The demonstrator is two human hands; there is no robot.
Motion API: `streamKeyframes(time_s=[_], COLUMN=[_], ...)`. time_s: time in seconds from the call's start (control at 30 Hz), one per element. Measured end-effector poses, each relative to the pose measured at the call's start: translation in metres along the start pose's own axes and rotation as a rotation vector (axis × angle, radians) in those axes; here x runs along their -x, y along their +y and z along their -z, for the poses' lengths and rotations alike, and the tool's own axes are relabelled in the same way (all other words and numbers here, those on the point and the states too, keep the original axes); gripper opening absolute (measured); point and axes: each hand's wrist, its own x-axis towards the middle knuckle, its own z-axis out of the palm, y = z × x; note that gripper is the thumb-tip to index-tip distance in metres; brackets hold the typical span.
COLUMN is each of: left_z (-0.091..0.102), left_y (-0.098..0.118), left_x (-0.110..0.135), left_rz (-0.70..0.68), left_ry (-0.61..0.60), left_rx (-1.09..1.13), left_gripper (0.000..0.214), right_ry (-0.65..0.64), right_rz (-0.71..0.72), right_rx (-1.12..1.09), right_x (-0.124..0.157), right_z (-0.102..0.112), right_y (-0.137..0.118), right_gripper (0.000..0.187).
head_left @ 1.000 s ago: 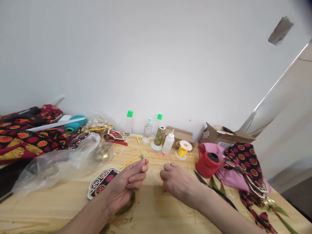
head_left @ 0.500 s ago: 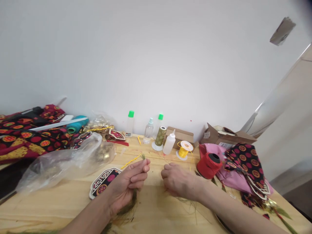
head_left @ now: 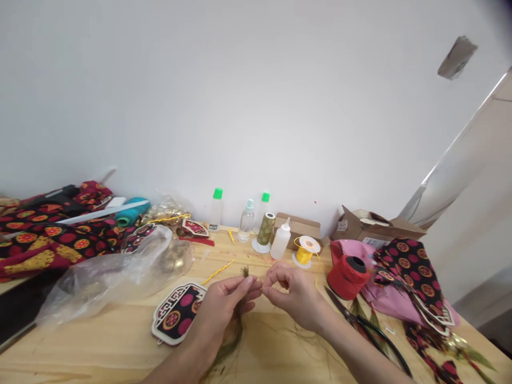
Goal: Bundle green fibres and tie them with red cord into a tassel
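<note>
My left hand (head_left: pixel 232 298) is closed round a bundle of olive-green threads (head_left: pixel 245 272). Its cut ends stick up above the thumb, and the rest hangs down toward the table's front. Close beside it on the right, my right hand (head_left: pixel 292 290) has thumb and forefinger pinched together. A fine thread seems to run between the two hands, though it is barely visible. Left of my left hand lies a patterned fabric ornament (head_left: pixel 178 313) with a pale frame and a yellow braided cord (head_left: pixel 218 270). Black-handled scissors (head_left: pixel 368 325) lie partly behind my right forearm.
Behind the hands stand an olive thread spool (head_left: pixel 266 229), a white squeeze bottle (head_left: pixel 280 239), a yellow cord spool (head_left: pixel 304 253) and a red thread cone (head_left: pixel 349 277). A plastic bag (head_left: pixel 108 288) and patterned fabric (head_left: pixel 52 234) lie left. An open cardboard box (head_left: pixel 376 226) sits back right.
My right hand has turned and come up close to my left hand, its fingers now pinched. My left hand has shifted right with the thread bundle. The scissors are now more exposed.
</note>
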Motion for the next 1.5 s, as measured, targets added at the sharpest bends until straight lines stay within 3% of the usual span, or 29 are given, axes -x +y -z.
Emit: streamKeyframes(time_s=[0.2,0.4,0.63,0.83,1.13,1.27,1.37,1.43,1.5], left_z=[-0.001,-0.004,-0.002,0.003,0.005,0.005,0.004,0.002,0.001], left_y=[-0.001,-0.002,-0.004,-0.011,-0.005,-0.003,-0.002,0.0,0.002], left_x=[0.0,0.0,-0.001,-0.003,0.0,0.001,0.001,0.001,0.002], left_rz=[-0.008,-0.046,-0.088,-0.073,-0.099,-0.104,-0.077,-0.054,-0.04], left_ry=[-0.001,-0.004,0.0,-0.109,-0.094,-0.08,-0.09,-0.058,-0.043], left_rx=[0.025,0.018,0.04,0.151,0.113,0.063,0.063,0.071,0.072], left_gripper=[0.021,0.022,0.022,0.028,0.024,0.023,0.024,0.023,0.023], right_ry=[0.089,0.136,0.183,0.239,0.219,0.2,0.286,0.382,0.398], right_rz=[-0.108,-0.128,-0.093,-0.03,0.056,0.003,-0.075,-0.121,-0.133], right_rx=[-0.061,0.011,0.183,0.221,0.005,-0.191,-0.313,-0.333,-0.314], right_x=[-0.006,-0.006,-0.007,-0.008,0.005,0.007,0.005,0.002,0.0], right_z=[-0.015,-0.02,-0.023,-0.029,-0.032,-0.031,-0.028,-0.025,-0.021], right_y=[-0.001,-0.006,-0.018,-0.018,-0.021,-0.017,-0.012,-0.009,-0.008], right_gripper=[0.013,0.013,0.012,0.011,0.022,0.02,0.016,0.014,0.014])
